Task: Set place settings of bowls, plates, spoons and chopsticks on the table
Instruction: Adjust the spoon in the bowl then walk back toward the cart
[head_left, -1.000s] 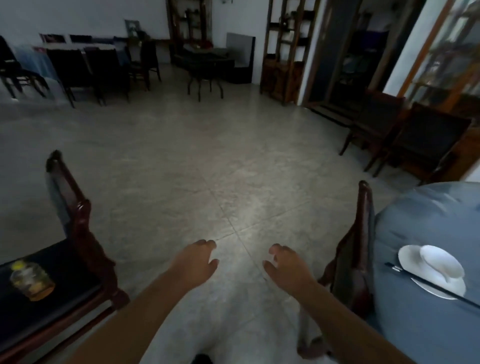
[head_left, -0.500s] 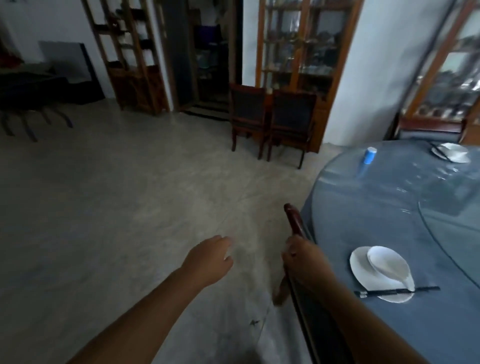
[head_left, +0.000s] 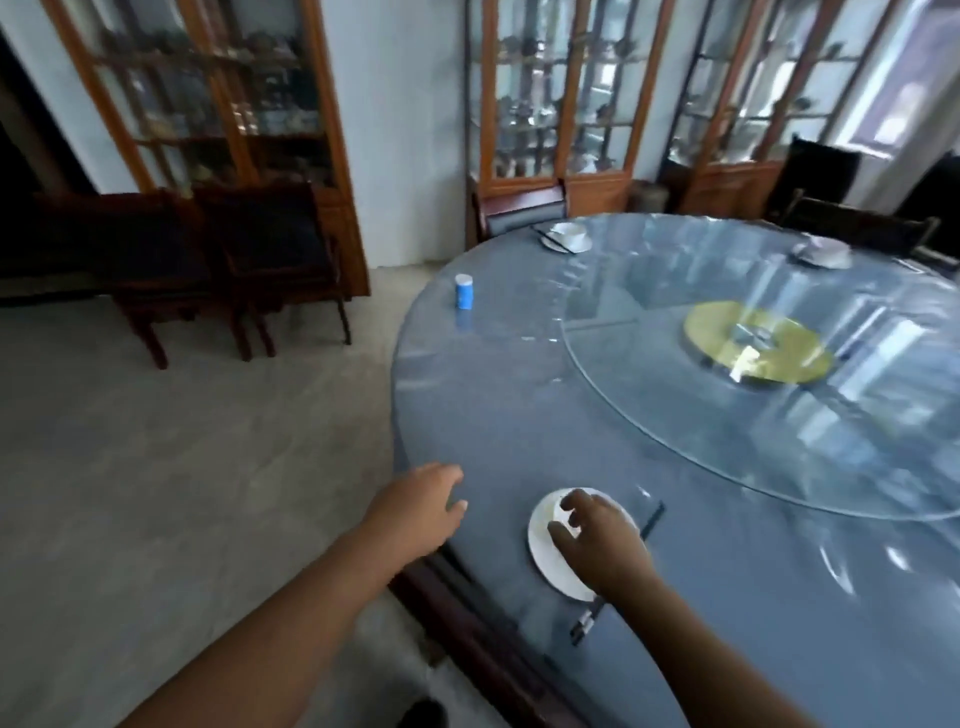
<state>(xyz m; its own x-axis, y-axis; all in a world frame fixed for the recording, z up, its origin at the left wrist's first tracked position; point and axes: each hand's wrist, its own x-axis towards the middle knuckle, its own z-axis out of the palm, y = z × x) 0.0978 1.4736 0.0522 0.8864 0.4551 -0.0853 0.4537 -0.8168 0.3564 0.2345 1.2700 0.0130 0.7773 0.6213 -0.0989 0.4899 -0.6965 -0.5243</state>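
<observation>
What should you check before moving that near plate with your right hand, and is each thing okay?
1. Right hand over the near plate: ok.
2. Firm grip on what sits on the plate: cannot tell, the hand hides it.
3. Chopsticks lie beside the plate: ok.
4. Left hand free and open: ok.
5. Spoon at this place: cannot tell.
6. Blue can far from the hands: ok.
</observation>
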